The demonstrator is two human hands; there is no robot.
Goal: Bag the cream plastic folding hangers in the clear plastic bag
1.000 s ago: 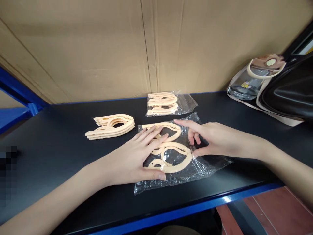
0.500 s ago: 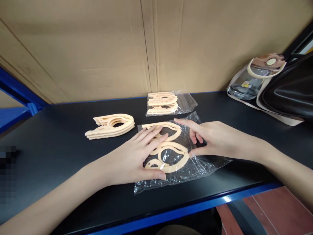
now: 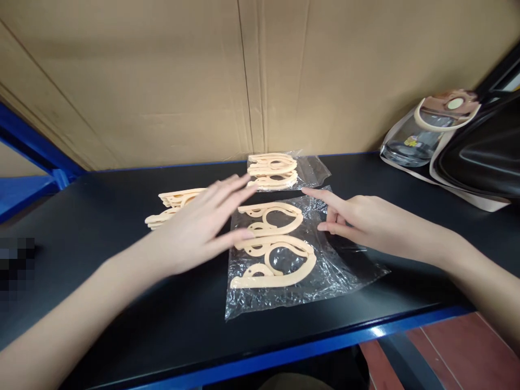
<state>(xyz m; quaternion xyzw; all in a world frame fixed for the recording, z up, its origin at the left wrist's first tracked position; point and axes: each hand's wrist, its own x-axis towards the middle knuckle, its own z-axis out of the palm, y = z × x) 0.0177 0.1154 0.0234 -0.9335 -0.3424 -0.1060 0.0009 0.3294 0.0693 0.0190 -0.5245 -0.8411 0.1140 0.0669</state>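
A clear plastic bag [image 3: 325, 273] lies on the black table [image 3: 101, 216] with two peach plastic hangers [image 3: 272, 246] inside it. My left hand [image 3: 199, 225] hovers open, fingers stretched, just left of the bag and above a loose stack of peach hangers [image 3: 173, 201], which it partly hides. My right hand [image 3: 357, 219] rests open on the bag's right part, index finger pointing left toward the hangers. It holds nothing.
A second clear bag of peach hangers [image 3: 272, 170] lies at the back by the cardboard wall [image 3: 244, 76]. At the right stand a lidded clear container [image 3: 422, 135] and a black bag [image 3: 483, 154]. The table's blue front edge [image 3: 325, 344] runs below.
My left hand has lifted off the bagged hangers and moved left and back, over the loose stack. My right hand has shifted slightly right, its fingers straighter.
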